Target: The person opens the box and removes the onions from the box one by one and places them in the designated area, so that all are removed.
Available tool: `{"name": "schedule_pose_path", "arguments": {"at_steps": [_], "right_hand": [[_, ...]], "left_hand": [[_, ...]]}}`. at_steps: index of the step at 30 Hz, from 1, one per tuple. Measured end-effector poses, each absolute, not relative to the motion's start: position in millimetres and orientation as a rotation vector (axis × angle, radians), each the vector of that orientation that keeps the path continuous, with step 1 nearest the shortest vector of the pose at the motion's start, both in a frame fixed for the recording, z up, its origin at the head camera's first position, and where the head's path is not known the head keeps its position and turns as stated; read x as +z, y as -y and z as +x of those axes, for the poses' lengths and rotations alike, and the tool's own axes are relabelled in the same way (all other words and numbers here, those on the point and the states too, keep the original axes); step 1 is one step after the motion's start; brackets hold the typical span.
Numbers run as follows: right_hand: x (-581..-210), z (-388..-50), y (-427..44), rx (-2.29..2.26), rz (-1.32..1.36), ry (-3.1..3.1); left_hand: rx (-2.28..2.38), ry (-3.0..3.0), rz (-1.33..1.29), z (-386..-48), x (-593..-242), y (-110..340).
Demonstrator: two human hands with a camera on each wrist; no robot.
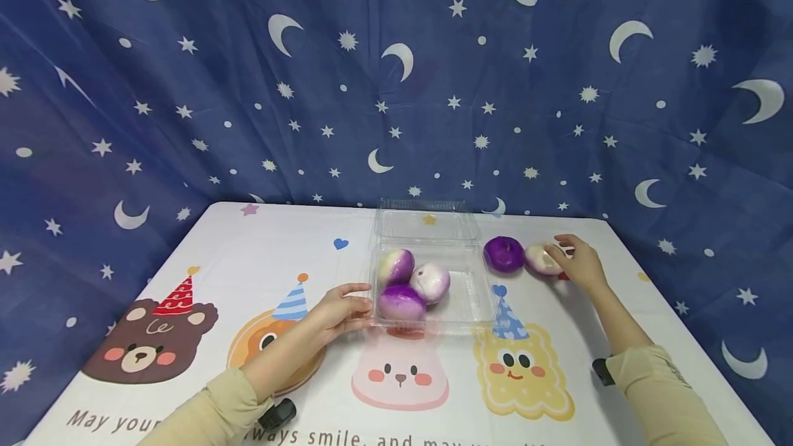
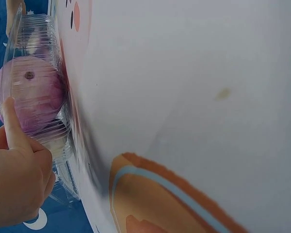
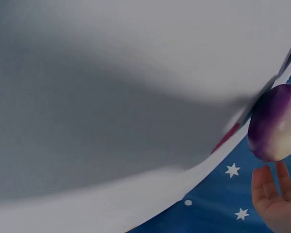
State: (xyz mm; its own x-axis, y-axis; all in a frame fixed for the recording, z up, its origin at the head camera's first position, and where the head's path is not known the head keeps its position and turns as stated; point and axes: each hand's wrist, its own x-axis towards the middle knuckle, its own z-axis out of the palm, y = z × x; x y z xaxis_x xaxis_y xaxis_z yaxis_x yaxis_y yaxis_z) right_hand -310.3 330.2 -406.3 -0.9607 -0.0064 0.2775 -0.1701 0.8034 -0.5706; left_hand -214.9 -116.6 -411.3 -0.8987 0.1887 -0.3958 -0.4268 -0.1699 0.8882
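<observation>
My left hand [image 1: 339,312] rests its fingertips against the left side of a clear plastic clamshell box [image 1: 471,298]; in the left wrist view one finger [image 2: 14,124] lies straight along the ribbed wall. Inside the box sit a purple-and-cream turnip [image 1: 396,267], a whitish turnip [image 1: 430,283] and a purple turnip [image 1: 401,303]. My right hand [image 1: 581,263] is at the right side of a white-and-purple turnip [image 1: 542,259] on the table, fingers spread. In the right wrist view its fingertips are close to that turnip [image 3: 276,124]; contact is unclear. A dark purple turnip [image 1: 504,255] lies just left of it.
The box's lid [image 1: 427,224] is folded back toward the table's far edge. A white cloth printed with cartoon figures covers the table [image 1: 204,239]. A blue curtain [image 1: 347,88] with moons and stars hangs behind and at the sides.
</observation>
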Motion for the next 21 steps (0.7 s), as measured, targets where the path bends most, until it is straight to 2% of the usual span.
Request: {"name": "schedule_pose_path", "arguments": {"at_steps": [7,12,16,21], "right_hand": [[-393,-306,-321,0.867,0.148,2.714],[-388,-306,-322,0.803,0.261,2.854],[-395,-308,-330,0.775,0.293,2.976],[-411,-313,-338,0.798,0.206,3.016]], "left_hand": [[2.116,-1.701,-0.262,-216,-410,117],[2.115,-1.705,-0.258,-213,-407,116],[2.116,-1.710,-0.251,-213,-407,117],[2.148,-1.678,-0.165,-212,-414,120]]}}
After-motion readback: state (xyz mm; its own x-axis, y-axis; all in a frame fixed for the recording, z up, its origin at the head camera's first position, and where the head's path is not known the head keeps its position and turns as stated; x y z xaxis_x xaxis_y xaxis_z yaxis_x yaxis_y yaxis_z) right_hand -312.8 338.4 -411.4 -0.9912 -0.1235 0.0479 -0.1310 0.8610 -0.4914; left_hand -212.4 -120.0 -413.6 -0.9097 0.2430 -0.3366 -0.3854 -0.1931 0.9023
